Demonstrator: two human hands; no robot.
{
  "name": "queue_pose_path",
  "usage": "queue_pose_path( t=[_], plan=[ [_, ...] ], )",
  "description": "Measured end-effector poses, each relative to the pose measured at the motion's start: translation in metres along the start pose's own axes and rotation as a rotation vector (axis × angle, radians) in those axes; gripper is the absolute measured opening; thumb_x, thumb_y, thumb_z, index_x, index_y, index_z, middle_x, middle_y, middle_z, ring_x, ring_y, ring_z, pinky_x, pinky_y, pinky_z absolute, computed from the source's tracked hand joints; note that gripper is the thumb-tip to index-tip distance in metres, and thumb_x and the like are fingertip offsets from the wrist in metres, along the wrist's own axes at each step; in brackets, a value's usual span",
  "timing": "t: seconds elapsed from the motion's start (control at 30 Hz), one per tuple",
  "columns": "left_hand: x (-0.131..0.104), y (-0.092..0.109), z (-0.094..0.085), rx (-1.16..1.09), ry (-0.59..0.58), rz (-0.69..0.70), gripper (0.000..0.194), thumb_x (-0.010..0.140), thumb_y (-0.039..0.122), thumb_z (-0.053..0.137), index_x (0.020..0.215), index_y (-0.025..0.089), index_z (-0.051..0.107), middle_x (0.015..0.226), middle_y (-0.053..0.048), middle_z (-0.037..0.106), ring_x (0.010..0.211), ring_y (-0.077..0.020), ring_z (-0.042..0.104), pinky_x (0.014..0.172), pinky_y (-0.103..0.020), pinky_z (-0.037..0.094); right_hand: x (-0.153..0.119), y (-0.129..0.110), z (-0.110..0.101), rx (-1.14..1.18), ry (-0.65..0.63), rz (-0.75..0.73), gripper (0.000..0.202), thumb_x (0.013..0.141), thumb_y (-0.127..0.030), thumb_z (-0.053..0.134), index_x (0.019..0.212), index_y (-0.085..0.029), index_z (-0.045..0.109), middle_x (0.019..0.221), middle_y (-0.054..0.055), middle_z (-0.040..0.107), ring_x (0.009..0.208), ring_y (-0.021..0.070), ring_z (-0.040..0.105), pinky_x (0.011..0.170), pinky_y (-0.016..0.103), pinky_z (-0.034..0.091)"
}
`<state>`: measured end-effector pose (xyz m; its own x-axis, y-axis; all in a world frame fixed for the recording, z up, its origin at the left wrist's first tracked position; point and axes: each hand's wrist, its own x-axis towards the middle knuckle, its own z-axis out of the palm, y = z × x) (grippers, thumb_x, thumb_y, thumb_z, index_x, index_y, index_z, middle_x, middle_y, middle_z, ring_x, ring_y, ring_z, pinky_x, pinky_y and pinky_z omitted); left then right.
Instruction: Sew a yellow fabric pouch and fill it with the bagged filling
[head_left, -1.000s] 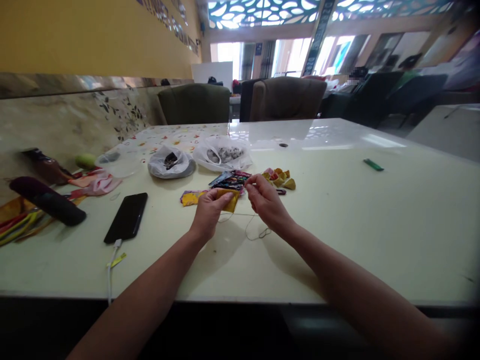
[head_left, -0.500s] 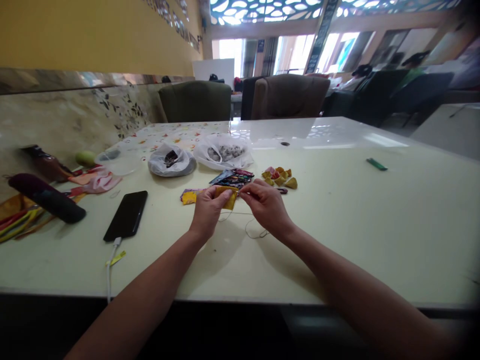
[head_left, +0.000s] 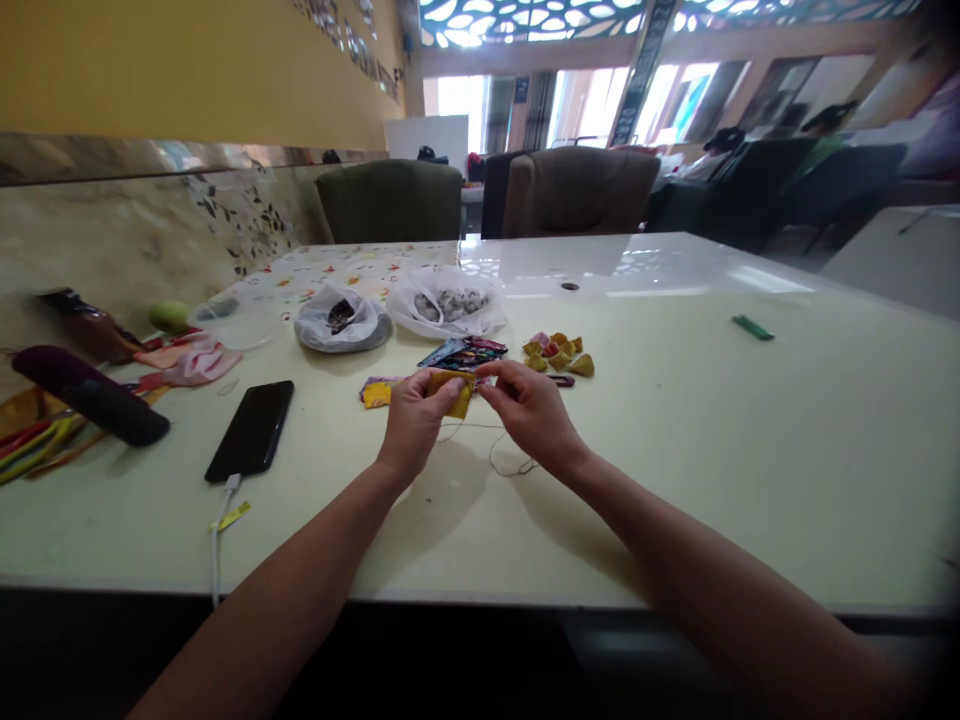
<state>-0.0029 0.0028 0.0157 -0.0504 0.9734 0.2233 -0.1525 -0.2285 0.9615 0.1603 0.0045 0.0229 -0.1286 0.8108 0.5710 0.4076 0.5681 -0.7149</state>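
The left hand [head_left: 411, 415] grasps the cloth [head_left: 457, 398], a small yellow piece, between thumb and fingers. The cloth is held above the table [head_left: 712, 450], between the two hands and in front of the packets [head_left: 466, 353]. The right hand [head_left: 529, 405] is positioned at the right edge of the cloth, thumb and fingertips drawn together; whether they grip the cloth or a fine item cannot be told at this size. A thin thread [head_left: 517, 474] runs below the hands and forms a loose loop under the right hand. A yellow wrapper [head_left: 375, 393] lies just left of the left hand. The cones [head_left: 582, 366], mostly yellow, are grouped beyond the right hand. Two white bags stand open behind the packets: the left bag [head_left: 315, 338] contains dark material, the right bag [head_left: 486, 325] pale grey lumps. The phone [head_left: 251, 430] lies to the left of the left forearm, with a white cable [head_left: 216, 550] connected at its near end. A green stick [head_left: 752, 327] lies well apart on the right. Two chairs, one green [head_left: 390, 200] and one brown [head_left: 581, 195], stand at the far edge.
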Motion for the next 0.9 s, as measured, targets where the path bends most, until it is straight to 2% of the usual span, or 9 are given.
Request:
queue_pose_path(
  t=[0.07, 0.2, 0.53, 0.9],
  plan=[
    [0.0000, 0.0004, -0.0003, 0.012, -0.001, 0.006, 0.023, 0.073, 0.034, 0.079, 0.083, 0.014, 0.073, 0.076, -0.002, 0.070, 0.069, -0.0115, 0.057, 0.068, -0.024, 0.045, 0.0000, 0.0015, 0.0010, 0.037, -0.011, 0.021, 0.015, 0.088, -0.021, 0.063, 0.097, -0.016, 0.073, 0.077, 0.003, 0.067, 0.063, 0.0137, 0.055, 0.063, 0.028, 0.043],
    [0.0002, 0.0004, -0.0003, 0.037, 0.002, 0.018, 0.022, 0.073, 0.033, 0.079, 0.082, 0.014, 0.073, 0.074, -0.001, 0.069, 0.068, -0.0113, 0.056, 0.067, -0.024, 0.045, 0.0002, 0.0029, 0.0022, 0.080, -0.009, -0.010, 0.012, 0.087, -0.019, 0.061, 0.089, -0.017, 0.073, 0.080, 0.004, 0.070, 0.068, 0.0146, 0.058, 0.065, 0.028, 0.044],
    [0.0005, -0.0052, -0.0027, 0.046, -0.023, 0.046, 0.020, 0.078, 0.033, 0.077, 0.086, 0.015, 0.071, 0.079, -0.001, 0.068, 0.072, -0.0112, 0.057, 0.069, -0.024, 0.045, 0.0006, 0.0033, 0.0018, 0.074, -0.002, -0.054, 0.012, 0.088, -0.017, 0.060, 0.088, -0.018, 0.072, 0.085, 0.005, 0.072, 0.074, 0.0162, 0.062, 0.070, 0.029, 0.047],
    [0.0009, -0.0033, -0.0021, 0.086, -0.027, 0.040, 0.024, 0.076, 0.036, 0.079, 0.084, 0.015, 0.071, 0.077, -0.001, 0.068, 0.070, -0.0119, 0.057, 0.068, -0.025, 0.046, 0.0006, -0.0006, 0.0006, 0.068, -0.001, -0.047, 0.011, 0.087, -0.016, 0.060, 0.083, -0.018, 0.070, 0.078, 0.002, 0.069, 0.070, 0.0148, 0.060, 0.068, 0.028, 0.045]
  ],
)
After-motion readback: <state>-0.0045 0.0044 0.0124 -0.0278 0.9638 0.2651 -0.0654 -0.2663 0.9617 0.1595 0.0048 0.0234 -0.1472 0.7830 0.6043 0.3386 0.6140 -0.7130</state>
